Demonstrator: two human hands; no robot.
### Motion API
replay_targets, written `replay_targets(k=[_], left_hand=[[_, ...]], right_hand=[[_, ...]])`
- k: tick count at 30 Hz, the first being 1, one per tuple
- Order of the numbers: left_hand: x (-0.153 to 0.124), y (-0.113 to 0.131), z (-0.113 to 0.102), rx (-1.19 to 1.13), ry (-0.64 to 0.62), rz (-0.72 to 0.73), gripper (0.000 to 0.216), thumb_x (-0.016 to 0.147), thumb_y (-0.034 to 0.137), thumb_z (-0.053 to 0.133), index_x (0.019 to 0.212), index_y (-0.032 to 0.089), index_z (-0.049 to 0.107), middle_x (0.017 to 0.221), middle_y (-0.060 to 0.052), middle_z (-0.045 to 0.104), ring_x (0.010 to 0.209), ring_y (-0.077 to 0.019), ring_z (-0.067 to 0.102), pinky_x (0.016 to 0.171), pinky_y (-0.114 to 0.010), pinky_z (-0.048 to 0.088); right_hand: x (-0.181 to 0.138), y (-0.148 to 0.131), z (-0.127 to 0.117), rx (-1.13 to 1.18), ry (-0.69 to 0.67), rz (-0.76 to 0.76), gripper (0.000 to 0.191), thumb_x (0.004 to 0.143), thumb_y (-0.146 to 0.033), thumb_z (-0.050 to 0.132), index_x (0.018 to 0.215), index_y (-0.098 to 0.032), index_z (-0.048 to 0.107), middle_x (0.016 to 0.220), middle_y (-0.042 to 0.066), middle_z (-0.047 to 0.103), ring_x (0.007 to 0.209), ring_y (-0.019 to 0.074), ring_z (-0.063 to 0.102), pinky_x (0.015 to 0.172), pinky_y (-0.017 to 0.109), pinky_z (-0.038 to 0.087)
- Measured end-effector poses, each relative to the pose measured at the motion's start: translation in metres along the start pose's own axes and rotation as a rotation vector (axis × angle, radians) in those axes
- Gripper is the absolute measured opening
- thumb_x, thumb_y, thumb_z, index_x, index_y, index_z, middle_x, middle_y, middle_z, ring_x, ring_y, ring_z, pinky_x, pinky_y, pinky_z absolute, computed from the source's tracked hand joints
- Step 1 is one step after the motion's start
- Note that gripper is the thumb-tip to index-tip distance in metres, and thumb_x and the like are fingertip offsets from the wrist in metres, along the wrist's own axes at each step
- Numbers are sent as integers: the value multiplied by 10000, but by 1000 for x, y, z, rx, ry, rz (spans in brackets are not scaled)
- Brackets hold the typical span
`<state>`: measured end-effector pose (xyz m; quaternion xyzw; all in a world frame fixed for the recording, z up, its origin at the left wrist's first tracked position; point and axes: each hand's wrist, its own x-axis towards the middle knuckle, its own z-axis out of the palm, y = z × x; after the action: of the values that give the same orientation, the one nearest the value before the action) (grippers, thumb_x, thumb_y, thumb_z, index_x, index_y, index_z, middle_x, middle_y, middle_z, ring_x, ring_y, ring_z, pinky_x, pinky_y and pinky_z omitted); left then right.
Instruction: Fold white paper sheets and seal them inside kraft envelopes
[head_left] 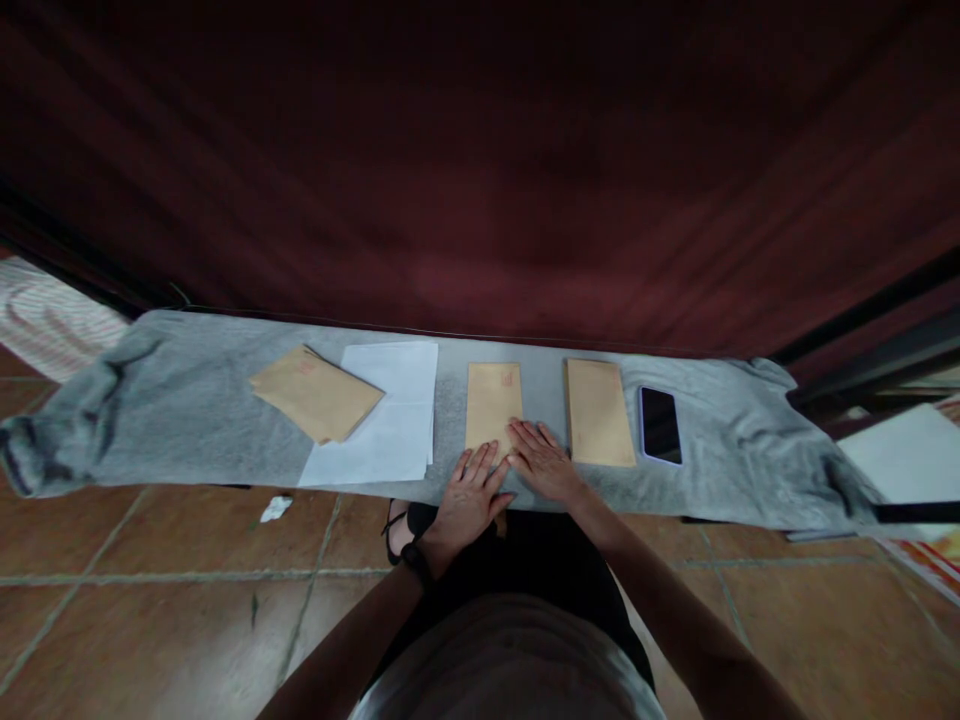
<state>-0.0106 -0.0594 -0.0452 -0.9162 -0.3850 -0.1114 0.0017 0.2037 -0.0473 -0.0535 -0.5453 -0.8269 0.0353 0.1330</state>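
A brown paper envelope (pixel 493 400) with a small red print in its upper right corner lies flat on the grey cloth in front of me. My left hand (pixel 471 500) rests on its near edge, fingers stretched out. From the right, my right hand (pixel 541 462) lies flat over its lower right corner, fingers extended. The two hands almost touch at the envelope's near end, which they partly cover. Neither hand grips anything. To the right sits a neat stack of brown envelopes (pixel 600 412).
Left of the envelope, fanned brown envelopes (pixel 319 393) overlap white paper sheets (pixel 397 420). A phone (pixel 660 425) lies at the right. Grey cloth (pixel 195 400) covers the narrow surface, with a dark red panel (pixel 480 200) behind. A crumpled white scrap (pixel 276 508) is on the tiled floor.
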Motion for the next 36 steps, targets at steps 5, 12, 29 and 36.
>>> replay_targets(k=[5, 12, 29, 36], left_hand=[[0, 0, -1, -8, -13, 2, 593, 991, 508, 499, 1524, 260, 422, 1601, -106, 393, 1485, -278, 357, 1220, -502, 283], [-1, 0, -3, -13, -6, 12, 581, 988, 507, 510, 1512, 267, 436, 1606, -121, 381, 1494, -283, 341, 1213, -512, 294], [-3, -1, 6, -11, 36, 4, 588, 975, 537, 526, 1493, 267, 464, 1580, -140, 420, 1476, -292, 371, 1218, -500, 272], [-3, -1, 5, -29, 27, -11, 608, 962, 557, 537, 1498, 283, 450, 1602, -130, 388, 1489, -289, 346, 1219, -510, 267]], right_hand=[[-24, -14, -4, 12, 6, -34, 559, 1051, -389, 414, 1572, -206, 323, 1598, 69, 385, 1474, 201, 383, 1241, 446, 273], [-32, -16, -8, 75, -29, -19, 507, 1072, -384, 357, 1545, -205, 383, 1583, 61, 415, 1461, 197, 404, 1232, 453, 290], [91, 23, 10, -57, -93, -148, 477, 1058, -361, 395, 1530, -296, 411, 1643, 6, 318, 1499, 235, 326, 1241, 476, 231], [136, 29, 20, -77, -61, -42, 492, 1058, -388, 356, 1531, -266, 420, 1631, 46, 346, 1492, 273, 335, 1227, 521, 228]])
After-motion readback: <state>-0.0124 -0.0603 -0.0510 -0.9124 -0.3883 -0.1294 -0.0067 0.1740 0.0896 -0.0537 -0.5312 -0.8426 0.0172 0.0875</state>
